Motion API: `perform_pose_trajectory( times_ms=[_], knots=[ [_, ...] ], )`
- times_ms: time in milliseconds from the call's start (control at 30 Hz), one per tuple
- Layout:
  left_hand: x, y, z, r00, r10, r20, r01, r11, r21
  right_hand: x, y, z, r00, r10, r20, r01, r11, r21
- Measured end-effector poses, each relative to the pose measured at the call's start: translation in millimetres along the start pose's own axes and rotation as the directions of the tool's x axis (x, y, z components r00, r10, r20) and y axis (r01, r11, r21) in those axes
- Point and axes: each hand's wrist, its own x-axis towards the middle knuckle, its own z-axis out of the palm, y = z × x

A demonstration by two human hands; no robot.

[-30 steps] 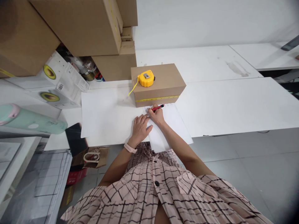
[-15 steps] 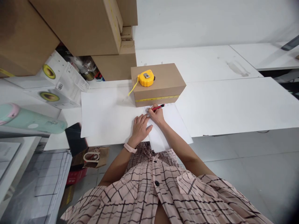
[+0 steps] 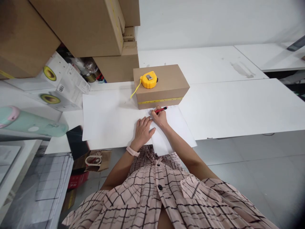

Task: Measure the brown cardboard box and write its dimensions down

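Note:
My right hand [image 3: 160, 118] is closed on a red pen [image 3: 161, 110], its tip on a white sheet of paper [image 3: 175, 127] just in front of a small cardboard box [image 3: 164, 84]. My left hand [image 3: 143, 130] lies flat and open on the same paper, fingers spread, beside the right hand. A yellow tape measure [image 3: 149, 79] sits on top of the box, its tape hanging over the left edge. A yellow strip runs along the box's front face.
A larger white sheet [image 3: 107, 116] lies left of my hands on the white table [image 3: 238, 105]. Big cardboard boxes [image 3: 81, 25] and white avocado-print boxes [image 3: 57, 86] stack at the left. A mint green bottle [image 3: 30, 124] lies lower left. Bags sit on the floor under the table edge.

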Motion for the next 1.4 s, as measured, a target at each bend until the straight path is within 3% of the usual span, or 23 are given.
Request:
perform_pose_trajectory(
  times_ms=[333, 467, 567, 633, 767, 867, 933, 1000, 1100, 1167, 1267, 1333, 1400],
  knots=[
    [0, 0, -0.3, 1.0, -0.007, 0.005, 0.008, 1.0, -0.01, 2, 0, 1, 1.0, 0.0, -0.002, 0.0, 1.0, -0.008],
    [0, 0, -1.1, 1.0, -0.002, -0.007, 0.002, 1.0, -0.018, -4, -4, -6, 0.997, -0.018, -0.077, 0.017, 1.0, -0.021],
    [0, -1, -1.8, 1.0, 0.004, -0.014, -0.004, 1.0, -0.023, -18, -7, -37, 0.996, -0.075, -0.049, 0.071, 0.994, -0.082],
    [-1, -2, -0.5, 1.0, 0.009, -0.019, -0.01, 1.0, -0.024, -29, -6, -68, 0.99, -0.137, 0.016, 0.137, 0.959, -0.249],
    [-4, -4, 4.2, 0.998, 0.033, -0.051, -0.035, 0.999, -0.041, -45, 6, -130, 0.968, -0.205, 0.142, 0.245, 0.687, -0.684],
    [3, -3, -4.1, 0.981, 0.026, -0.192, -0.048, 0.993, -0.11, -51, 18, -151, 0.964, -0.166, 0.209, 0.267, 0.553, -0.789],
    [19, -1, -21.8, 0.932, -0.003, -0.362, -0.059, 0.985, -0.16, -53, 25, -151, 0.964, -0.152, 0.219, 0.267, 0.543, -0.796],
    [46, 3, -47.2, 0.857, -0.021, -0.515, -0.087, 0.979, -0.185, -53, 28, -147, 0.969, -0.157, 0.192, 0.247, 0.544, -0.802],
    [100, 6, -84.9, 0.791, -0.029, -0.611, -0.12, 0.972, -0.202, -52, 31, -140, 0.974, -0.176, 0.142, 0.216, 0.543, -0.811],
    [136, 5, -100.8, 0.802, -0.063, -0.595, -0.093, 0.969, -0.228, -52, 34, -139, 0.973, -0.189, 0.134, 0.219, 0.558, -0.8],
    [173, 0, -109.7, 0.845, -0.173, -0.507, 0.009, 0.951, -0.31, -53, 39, -140, 0.971, -0.201, 0.126, 0.223, 0.593, -0.774],
    [183, -3, -111.4, 0.856, -0.243, -0.457, 0.053, 0.919, -0.39, -54, 38, -141, 0.969, -0.228, 0.093, 0.22, 0.635, -0.741],
    [179, -1, -114.4, 0.868, -0.273, -0.415, 0.026, 0.859, -0.512, -53, 29, -142, 0.956, -0.292, -0.02, 0.204, 0.714, -0.67]
  ],
)
